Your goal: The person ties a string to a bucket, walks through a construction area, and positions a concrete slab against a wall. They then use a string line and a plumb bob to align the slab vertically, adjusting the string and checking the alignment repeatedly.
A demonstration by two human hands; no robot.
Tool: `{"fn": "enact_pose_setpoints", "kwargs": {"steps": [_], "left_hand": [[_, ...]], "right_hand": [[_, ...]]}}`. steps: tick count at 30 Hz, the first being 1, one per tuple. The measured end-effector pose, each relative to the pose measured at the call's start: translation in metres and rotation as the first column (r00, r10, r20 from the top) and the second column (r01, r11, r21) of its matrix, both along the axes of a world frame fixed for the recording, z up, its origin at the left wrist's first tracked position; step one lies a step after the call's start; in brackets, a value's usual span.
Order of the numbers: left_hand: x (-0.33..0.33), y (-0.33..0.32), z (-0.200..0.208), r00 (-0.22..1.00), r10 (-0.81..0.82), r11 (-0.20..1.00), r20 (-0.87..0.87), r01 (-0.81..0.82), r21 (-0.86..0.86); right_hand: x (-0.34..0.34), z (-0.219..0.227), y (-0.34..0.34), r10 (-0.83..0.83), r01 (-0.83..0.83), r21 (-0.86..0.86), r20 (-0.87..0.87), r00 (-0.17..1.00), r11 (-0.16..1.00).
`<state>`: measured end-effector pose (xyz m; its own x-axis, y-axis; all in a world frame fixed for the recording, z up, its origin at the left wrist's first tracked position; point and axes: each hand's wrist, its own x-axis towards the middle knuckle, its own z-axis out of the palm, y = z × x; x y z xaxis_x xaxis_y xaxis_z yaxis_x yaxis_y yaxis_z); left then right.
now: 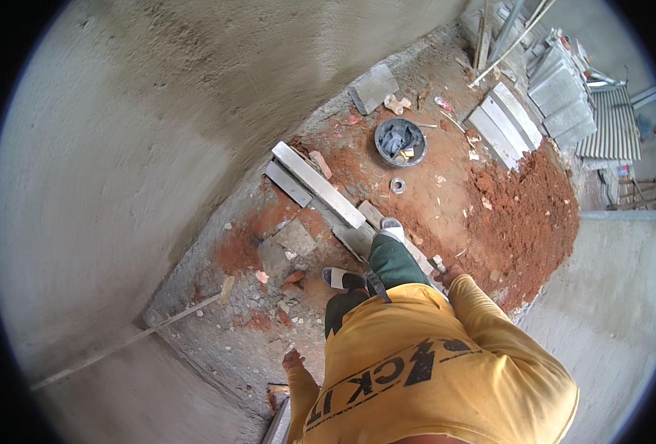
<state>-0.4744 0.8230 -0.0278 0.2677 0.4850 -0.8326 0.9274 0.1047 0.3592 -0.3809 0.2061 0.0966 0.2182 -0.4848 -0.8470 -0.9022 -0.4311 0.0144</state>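
At my right side, my right hand closes around a small pale, greyish thing, too small in view to name. It is next to a long concrete strip that runs beside my foot. My left hand hangs low above the rubble, its fingers loosely bent with nothing seen in them. Ahead of me, a long pale concrete bar lies slanting over a grey slab. One sandalled foot rests by the strip, the other on the dirt.
A black bucket with dark material in it stands ahead, a grey ring near it. Red soil is heaped at the right. Slabs lie beyond, with a corrugated sheet. Plastered walls enclose the left; a thin pole lies there.
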Motion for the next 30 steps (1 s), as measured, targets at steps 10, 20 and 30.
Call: {"fn": "enact_pose_setpoints", "kwargs": {"steps": [10, 20, 30], "left_hand": [[0.11, 0.015, 0.02, 0.95, 0.079, 0.985, 0.301, -0.12, 0.121], [0.196, -0.169, -0.04, 0.926, -0.357, 0.932, -0.124, 0.362, 0.019], [0.287, -0.258, 0.021, -0.208, -0.968, -0.193, -0.143, 0.975, -0.109]], "right_hand": [[0.014, -0.033, -0.059, 0.019, -0.01, 0.079, -0.115, 0.993, 0.997], [0.306, -0.114, -0.14, 0.483, -0.471, 0.126, -0.089, 0.871, 0.873], [0.488, -0.088, -0.12, 0.281, -0.346, 0.173, 0.315, 0.907, 0.922]]}}
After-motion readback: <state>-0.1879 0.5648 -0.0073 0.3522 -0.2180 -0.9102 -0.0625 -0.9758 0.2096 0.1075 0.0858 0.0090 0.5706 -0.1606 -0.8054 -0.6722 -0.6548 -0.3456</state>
